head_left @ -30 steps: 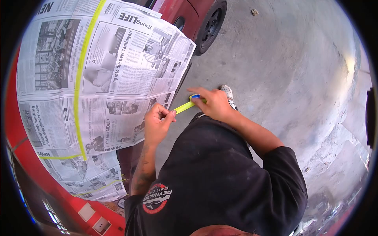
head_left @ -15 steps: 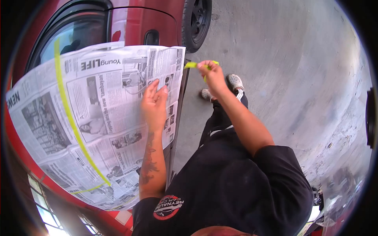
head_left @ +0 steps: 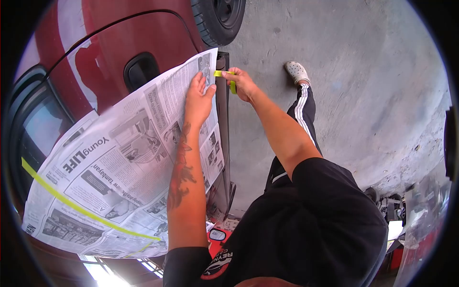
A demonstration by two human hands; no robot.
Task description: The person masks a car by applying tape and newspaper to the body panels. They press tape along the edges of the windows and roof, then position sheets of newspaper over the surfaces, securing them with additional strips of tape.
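Note:
A large sheet of newspaper (head_left: 98, 165) covers the side of a red car (head_left: 112, 45). My left hand (head_left: 198, 103) lies on the sheet near its upper right corner, fingers stretched out and thumb apart. Just beyond the sheet's right edge, my right hand (head_left: 245, 87) pinches a roll of yellow-green masking tape (head_left: 233, 87). The tape's short loose end (head_left: 218, 73) reaches right to the edge of the paper. A long yellow-green tape strip (head_left: 81, 204) runs across the lower left of the newspaper.
Above the sheet are the car's door handle (head_left: 141, 71) and a black wheel (head_left: 220, 21). Whitish patches (head_left: 79, 28) mark the paintwork. Grey concrete floor (head_left: 354, 95) spreads to the right, with stacked items and clear plastic (head_left: 425, 225) at lower right.
My view has turned and shifted toward the wheel. My right hand has brought the tape end closer to the paper's edge, and my left hand has moved toward the upper corner.

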